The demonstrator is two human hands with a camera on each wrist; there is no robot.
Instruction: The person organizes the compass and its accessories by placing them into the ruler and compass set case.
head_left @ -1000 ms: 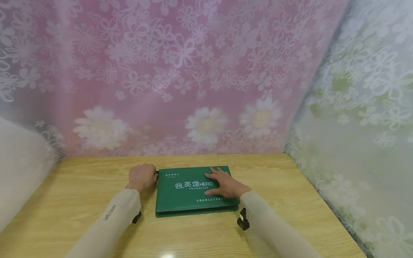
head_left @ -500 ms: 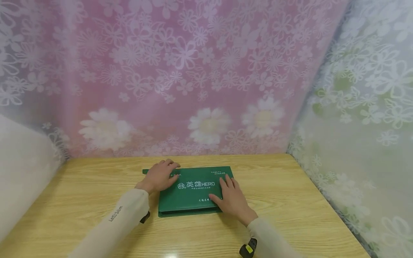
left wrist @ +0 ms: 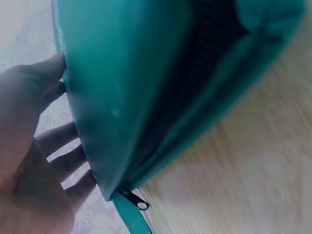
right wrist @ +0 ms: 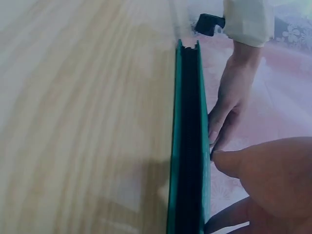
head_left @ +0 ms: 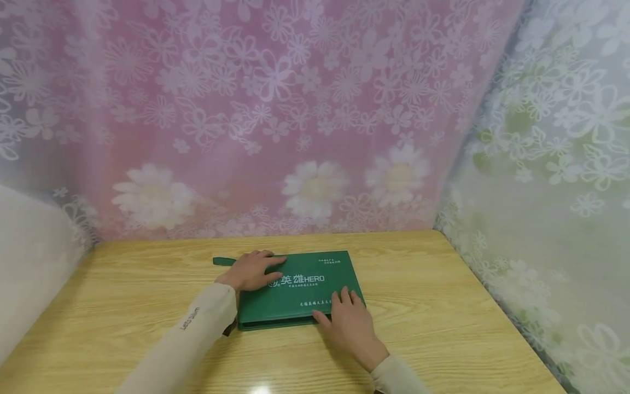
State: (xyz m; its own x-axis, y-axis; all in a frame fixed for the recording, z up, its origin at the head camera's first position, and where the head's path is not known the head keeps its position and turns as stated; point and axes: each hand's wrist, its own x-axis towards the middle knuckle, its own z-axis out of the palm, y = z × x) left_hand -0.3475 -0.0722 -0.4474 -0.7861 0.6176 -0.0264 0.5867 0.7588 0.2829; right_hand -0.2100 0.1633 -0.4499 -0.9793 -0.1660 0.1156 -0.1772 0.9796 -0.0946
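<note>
A green zip case (head_left: 275,309) with white lettering and the word HERO lies flat on the table. My left hand (head_left: 251,271) rests on its upper left part, fingers spread and fairly straight. My right hand (head_left: 351,325) touches the cover at the front right corner with extended fingers. A short green wrist strap (head_left: 223,261) sticks out past the left hand. In the left wrist view a zipper pull (left wrist: 140,204) sits at the case's corner beside the strap, and the edge there gapes. The right wrist view shows a dark gap (right wrist: 190,136) along the front edge. The contents are hidden.
The wooden table (head_left: 443,328) extends around the case on all sides. A pink floral curtain (head_left: 246,137) hangs behind it, and a pale floral curtain (head_left: 556,219) borders the right side. White material (head_left: 34,273) stands at the left.
My left hand has moved from the strap corner onto the cover, its fingers opening out from a curl. My right hand has slid toward the front right corner. The case stays about where it was.
</note>
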